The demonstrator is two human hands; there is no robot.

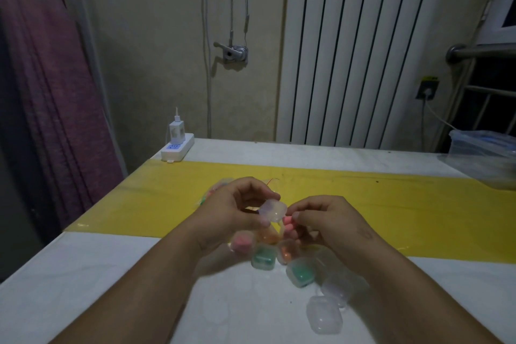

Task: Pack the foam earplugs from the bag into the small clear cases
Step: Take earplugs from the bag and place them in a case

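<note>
Dim light falls on a white table (117,282) crossed by a yellow strip. Above it the left hand (237,212) pinches an open clear case (273,210); the right hand (329,220), at its 3 o'clock, grips a pink earplug (287,221) touching the rim. Best to squeeze the foam slim and seat it fully before snapping the lid. Filled cases (300,272) lie at 6 o'clock, the bag (216,190) at 10.

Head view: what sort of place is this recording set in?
Probably a room in a home, not a workshop: a wall radiator, a curtain, and a power strip with a charger on a table.
</note>
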